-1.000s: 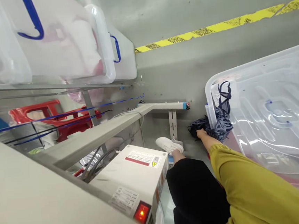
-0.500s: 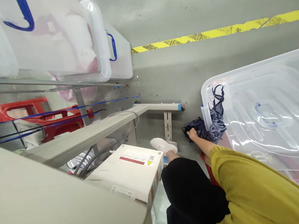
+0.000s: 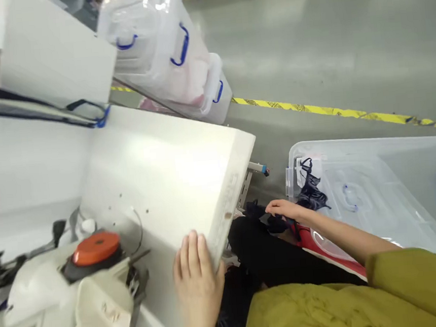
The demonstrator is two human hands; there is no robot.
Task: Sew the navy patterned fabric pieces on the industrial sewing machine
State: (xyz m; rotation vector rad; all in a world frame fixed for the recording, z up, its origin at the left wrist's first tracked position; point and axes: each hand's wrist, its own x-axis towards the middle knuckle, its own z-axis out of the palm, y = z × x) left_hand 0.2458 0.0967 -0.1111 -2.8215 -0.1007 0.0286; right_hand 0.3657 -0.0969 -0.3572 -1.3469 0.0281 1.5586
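Observation:
My left hand (image 3: 198, 282) lies with fingers stretched out on the white tabletop (image 3: 158, 174), near its right edge. My right hand (image 3: 287, 210) is down beside the table, above my knee, its fingers closed on a dark navy strappy garment (image 3: 276, 224); dark cloth hangs below and to the left of the fingers. More navy fabric (image 3: 312, 193) with thin straps drapes inside the left end of a clear plastic box (image 3: 372, 142), just right of this hand.
A white sewing machine (image 3: 34, 286) with an orange-red disc (image 3: 96, 248) stands at lower left. Beyond the table are stacked clear boxes (image 3: 154, 47) with blue handles. Yellow-black tape (image 3: 312, 109) crosses the grey floor. Something red (image 3: 324, 248) lies under the right box.
The view has risen from under the table to the tabletop. My left hand has come into view on it. My right hand has moved off the box's edge towards my knee with the garment.

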